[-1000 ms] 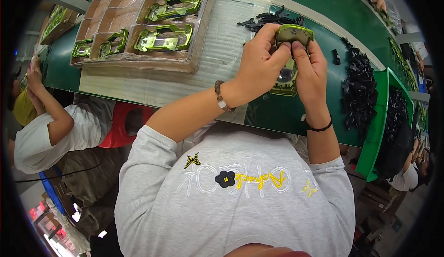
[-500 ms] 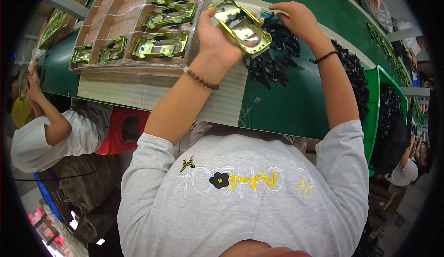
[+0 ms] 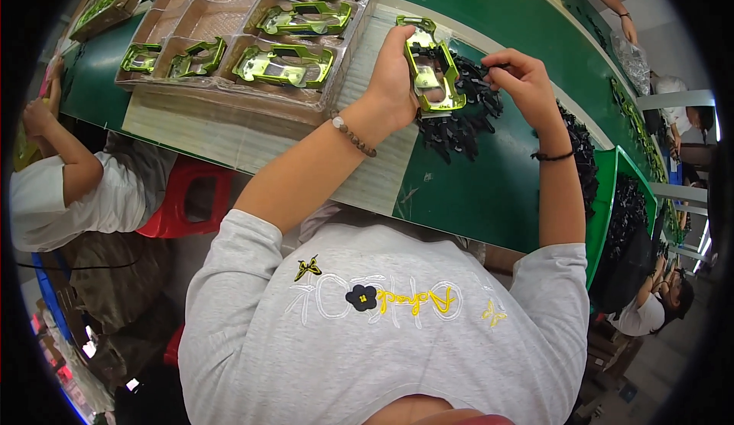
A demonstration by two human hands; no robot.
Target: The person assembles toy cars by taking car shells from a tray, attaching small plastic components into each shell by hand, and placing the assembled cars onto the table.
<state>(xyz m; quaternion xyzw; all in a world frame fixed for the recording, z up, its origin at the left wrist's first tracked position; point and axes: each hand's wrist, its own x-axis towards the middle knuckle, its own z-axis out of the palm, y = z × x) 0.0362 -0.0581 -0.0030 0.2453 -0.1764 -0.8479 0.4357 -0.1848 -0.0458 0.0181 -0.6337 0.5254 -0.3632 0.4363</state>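
Note:
My left hand grips a shiny green toy car body shell by its left edge. The shell's hollow inner side faces up, with a dark piece across its middle. To its right my right hand is raised, thumb and fingers pinched together. Whatever sits between those fingertips is too small to make out. Under and beside the shell lies a loose heap of small black plastic parts on the green table.
A divided tray at the left holds several green car shells in its compartments. At the right, more black parts fill a green bin. A person works at the left beside a red stool; others are at the right.
My left hand and the shell have shifted right in the picture, and the shell is turned more upright. My right hand has moved slightly right and down, its fingertips drawn closer together.

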